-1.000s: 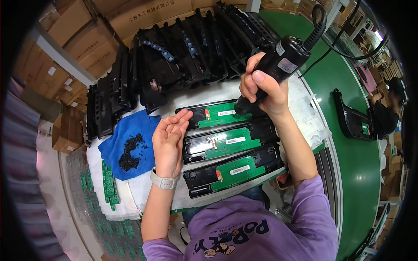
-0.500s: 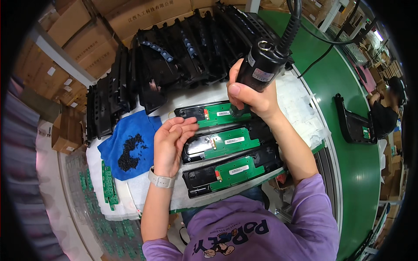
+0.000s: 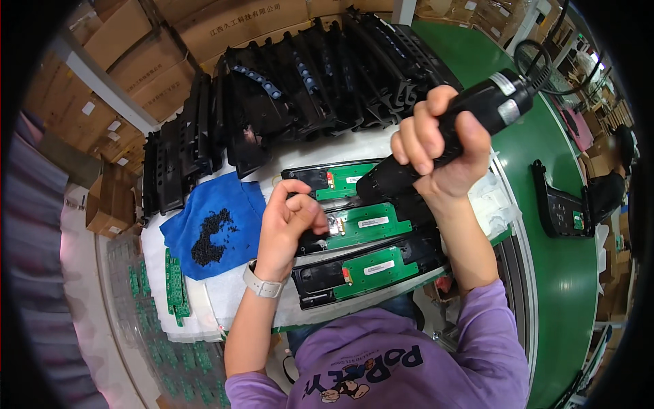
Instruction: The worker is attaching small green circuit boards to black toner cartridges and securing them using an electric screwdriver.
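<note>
My right hand (image 3: pixel 451 143) is wrapped round a black electric screwdriver (image 3: pixel 492 102), held tilted with its narrow end down to the left over the far panel. My left hand (image 3: pixel 291 217) hovers at the left ends of the far and middle panels, fingers curled together; whatever they pinch is too small to make out. Three black plastic panels with green circuit boards lie in a row: the far board (image 3: pixel 338 190), the middle board (image 3: pixel 357 230) and the near board (image 3: pixel 381 271). Left of them, small black screws (image 3: pixel 211 240) are heaped on a blue cloth (image 3: pixel 182 211).
Black plastic housings (image 3: pixel 286 88) stand packed along the table's back. Loose green circuit boards (image 3: pixel 176 290) lie at the left edge. A green conveyor surface (image 3: pixel 565 266) runs along the right, bearing another black housing (image 3: pixel 555 201); a person (image 3: pixel 610 187) is beyond it. Cardboard boxes (image 3: pixel 231 27) are stacked behind.
My right hand has tipped the screwdriver from upright to slanting and moved it right, off the far board. My left hand has moved slightly right and down, its fingers curling more.
</note>
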Available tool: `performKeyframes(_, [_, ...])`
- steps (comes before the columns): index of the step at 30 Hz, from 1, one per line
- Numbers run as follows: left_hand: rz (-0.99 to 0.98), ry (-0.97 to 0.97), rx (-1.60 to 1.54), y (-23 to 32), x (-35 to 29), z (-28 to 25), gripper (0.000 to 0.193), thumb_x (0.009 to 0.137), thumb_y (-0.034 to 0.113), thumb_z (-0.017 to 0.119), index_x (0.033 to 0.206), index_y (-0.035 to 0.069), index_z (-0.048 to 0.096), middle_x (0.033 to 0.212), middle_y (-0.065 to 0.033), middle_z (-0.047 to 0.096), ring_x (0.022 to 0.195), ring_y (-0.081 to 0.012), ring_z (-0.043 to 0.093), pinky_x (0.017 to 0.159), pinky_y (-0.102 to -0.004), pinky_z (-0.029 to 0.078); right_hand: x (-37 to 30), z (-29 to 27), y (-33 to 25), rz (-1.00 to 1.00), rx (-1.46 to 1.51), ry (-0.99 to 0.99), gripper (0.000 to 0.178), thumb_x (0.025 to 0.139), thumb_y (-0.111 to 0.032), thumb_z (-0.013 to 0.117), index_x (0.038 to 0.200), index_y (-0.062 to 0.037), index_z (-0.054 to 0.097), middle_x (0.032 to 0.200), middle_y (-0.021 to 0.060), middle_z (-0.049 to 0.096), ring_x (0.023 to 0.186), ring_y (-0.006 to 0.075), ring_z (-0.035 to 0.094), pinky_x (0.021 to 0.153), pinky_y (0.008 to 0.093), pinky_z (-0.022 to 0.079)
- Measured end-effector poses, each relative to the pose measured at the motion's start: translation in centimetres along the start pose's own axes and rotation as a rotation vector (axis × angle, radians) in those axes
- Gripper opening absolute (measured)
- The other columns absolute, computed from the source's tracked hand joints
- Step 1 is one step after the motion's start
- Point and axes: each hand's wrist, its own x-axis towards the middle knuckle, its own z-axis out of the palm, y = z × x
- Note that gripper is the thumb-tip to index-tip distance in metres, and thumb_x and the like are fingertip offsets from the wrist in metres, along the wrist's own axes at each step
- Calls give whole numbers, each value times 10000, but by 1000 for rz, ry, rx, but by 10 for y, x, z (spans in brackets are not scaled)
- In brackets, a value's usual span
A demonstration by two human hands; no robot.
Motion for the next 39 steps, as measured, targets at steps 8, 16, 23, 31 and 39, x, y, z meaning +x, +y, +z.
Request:
performKeyframes(8, [-60,-168,186,-3,-4,-4,86,859,77,576,838,-5,593,750,-59,629,691,-115,618,597,-197,456,-9,0,1,-65,92,112,267,879,-326,429,933,-73,500,565,4,453,412,121,408,503,308,390])
performKeyframes(16, [-46,-148,203,-4,-5,-3,49,817,5,604,847,-32,593,747,-72,631,682,-122,617,631,-207,480,-12,1,5,-56,62,81,257,876,-307,438,941,-64,489,569,14,457,412,127,418,500,313,396])
performKeyframes(23, [-120,-105,160,-7,-3,-2,52,828,-8,585,865,-41,602,786,-106,649,694,-137,630,641,-218,502,-16,11,10,-66,-12,158,257,869,-315,463,919,-64,473,569,9,446,416,118,410,504,298,395])
performKeyframes(31, [682,-42,1401,8,5,0,610,667,356,718,1134,26,507,1067,-128,575,1017,-301,522,858,-379,386,10,-15,-9,74,-363,148,211,865,-247,470,925,-45,476,558,10,431,416,104,399,472,265,372])
performKeyframes(39, [555,-175,1368,-10,8,-15,319,741,216,661,984,14,615,1061,-115,580,1012,-290,520,868,-372,390,13,-36,4,27,-630,163,196,784,-146,570,860,7,475,518,45,436,384,119,402,405,250,347])
